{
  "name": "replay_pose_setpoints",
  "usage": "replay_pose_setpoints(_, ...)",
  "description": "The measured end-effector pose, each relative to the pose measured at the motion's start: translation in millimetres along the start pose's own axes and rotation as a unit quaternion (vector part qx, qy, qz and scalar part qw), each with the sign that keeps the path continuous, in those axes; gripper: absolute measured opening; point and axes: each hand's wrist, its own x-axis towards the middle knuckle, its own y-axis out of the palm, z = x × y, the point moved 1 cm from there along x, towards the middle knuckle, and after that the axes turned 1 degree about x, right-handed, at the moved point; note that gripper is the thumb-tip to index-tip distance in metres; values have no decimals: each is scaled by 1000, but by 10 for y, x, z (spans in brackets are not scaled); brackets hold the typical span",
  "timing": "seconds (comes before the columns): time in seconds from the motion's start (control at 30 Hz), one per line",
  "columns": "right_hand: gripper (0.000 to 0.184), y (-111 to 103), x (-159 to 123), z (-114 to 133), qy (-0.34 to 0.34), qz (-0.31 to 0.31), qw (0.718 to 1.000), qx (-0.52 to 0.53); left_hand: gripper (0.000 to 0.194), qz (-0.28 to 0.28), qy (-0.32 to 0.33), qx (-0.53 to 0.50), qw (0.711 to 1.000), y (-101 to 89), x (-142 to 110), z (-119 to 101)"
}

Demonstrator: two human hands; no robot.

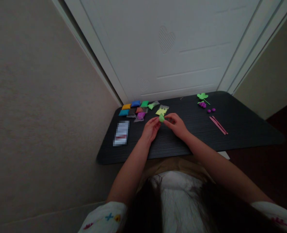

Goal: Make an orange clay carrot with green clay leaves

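Note:
A small lump of light green modelling clay (161, 117) is held up between my two hands over the middle of the table. My left hand (150, 130) pinches it from the left. From the other side, the thumb and fingers of my right hand (177, 125) close on its right edge. Just behind the lump lies a clear packet of yellow-green clay (161, 110). An opened packet of light green clay (152, 105) rests a little farther left.
Packets of coloured clay, including blue (135, 103) and purple (141, 116), lie at the back left. A blurred phone-shaped item (121, 133) is nearer. On the right are a green clover-like shape (202, 96), purple balls (202, 105) and pink tools (217, 125). A white door (182, 61) stands behind.

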Motion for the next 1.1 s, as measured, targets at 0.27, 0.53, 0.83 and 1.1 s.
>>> replay_pose_setpoints(0.27, 17, 31, -28, -1, -60, 5, 993, -102, 17, 20, -10, 27, 999, 31, -12, 25)
replay_pose_setpoints(0.53, 13, 15, -27, -10, -56, 9, 992, -109, 18, 18, -11, 46, 999, 12, -16, 42)
replay_pose_setpoints(0.83, 17, 13, -12, -35, -84, 14, 989, -123, 18, 16, 2, 38, 999, -6, 4, 19)
replay_pose_setpoints(1.1, 13, 8, -5, -58, -93, 15, 985, -145, 21, 20, 5, 70, 997, 1, -2, 26)
